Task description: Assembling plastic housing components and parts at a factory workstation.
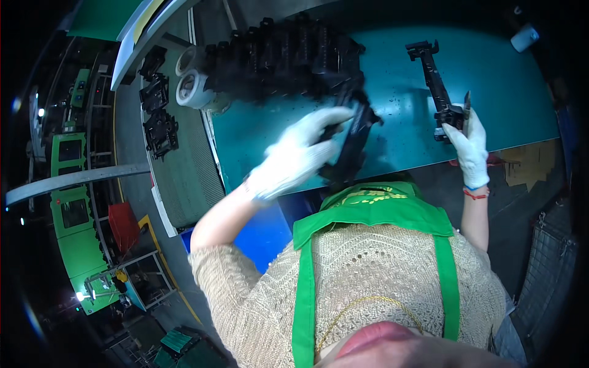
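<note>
My left hand (300,147), in a white knit glove, has its fingers closed on a dark black plastic part (354,144) near the table's front edge. That part is blurred and its outline is hard to make out. To the right, my gloved right hand (471,150) grips the lower end of a long black plastic part (434,80) with a crosspiece at its far end. A thin pointed blade (467,101) sticks up from the same hand; its handle is hidden by the fingers.
Many similar black parts (288,55) crowd the far left of the green table (392,80). Tape rolls (193,89) stand beside them. A conveyor belt (181,184) with more black parts (161,132) runs at the left. A white cup-like object (524,38) is at the far right.
</note>
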`<state>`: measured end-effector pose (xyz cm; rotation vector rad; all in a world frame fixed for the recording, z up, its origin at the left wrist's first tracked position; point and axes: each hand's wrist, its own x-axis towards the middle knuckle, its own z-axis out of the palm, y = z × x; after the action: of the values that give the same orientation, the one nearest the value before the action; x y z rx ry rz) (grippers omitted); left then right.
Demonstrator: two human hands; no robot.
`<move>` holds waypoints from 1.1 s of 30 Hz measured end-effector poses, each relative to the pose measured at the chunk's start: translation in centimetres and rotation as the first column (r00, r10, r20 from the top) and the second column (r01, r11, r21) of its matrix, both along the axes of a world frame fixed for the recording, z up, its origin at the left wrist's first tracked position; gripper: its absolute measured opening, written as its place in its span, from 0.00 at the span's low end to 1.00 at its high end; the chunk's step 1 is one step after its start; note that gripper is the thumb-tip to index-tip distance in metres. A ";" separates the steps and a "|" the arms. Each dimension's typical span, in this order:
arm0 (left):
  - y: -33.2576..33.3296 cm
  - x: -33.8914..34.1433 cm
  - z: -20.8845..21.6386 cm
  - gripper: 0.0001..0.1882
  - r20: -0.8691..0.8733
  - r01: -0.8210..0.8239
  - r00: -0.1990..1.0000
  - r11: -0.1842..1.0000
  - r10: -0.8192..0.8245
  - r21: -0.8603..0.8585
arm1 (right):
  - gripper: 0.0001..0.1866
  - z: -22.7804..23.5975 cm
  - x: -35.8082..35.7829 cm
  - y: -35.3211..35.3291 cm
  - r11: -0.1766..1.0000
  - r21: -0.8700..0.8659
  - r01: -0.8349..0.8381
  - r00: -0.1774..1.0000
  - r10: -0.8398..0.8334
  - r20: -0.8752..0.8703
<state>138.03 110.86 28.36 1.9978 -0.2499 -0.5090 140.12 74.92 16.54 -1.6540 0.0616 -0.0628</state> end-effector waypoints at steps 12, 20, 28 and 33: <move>-9.1 17.8 -4.1 0.20 0.287 -0.142 0.958 0.865 -0.003 0.481 | 0.21 -4.7 5.6 6.7 0.999 0.036 0.027 0.995 -0.030 0.093; -4.2 12.2 -2.4 0.19 0.665 -0.319 0.660 0.672 -0.349 0.669 | 0.33 -3.6 9.4 8.7 0.871 -0.461 -0.172 0.916 0.313 0.249; 6.0 0.6 -5.6 0.19 0.635 -0.508 0.772 0.633 0.032 0.585 | 0.18 -1.3 5.1 9.9 0.948 -0.314 -0.045 0.948 0.139 0.286; 10.9 -4.8 -13.5 0.19 0.358 -0.740 0.665 0.644 0.656 0.194 | 0.18 1.8 1.9 15.4 0.759 -0.444 -0.477 0.805 0.580 0.126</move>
<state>133.25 121.78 14.88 2.2748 0.5048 0.2470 142.02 90.32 18.35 -1.9952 -0.6710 0.1600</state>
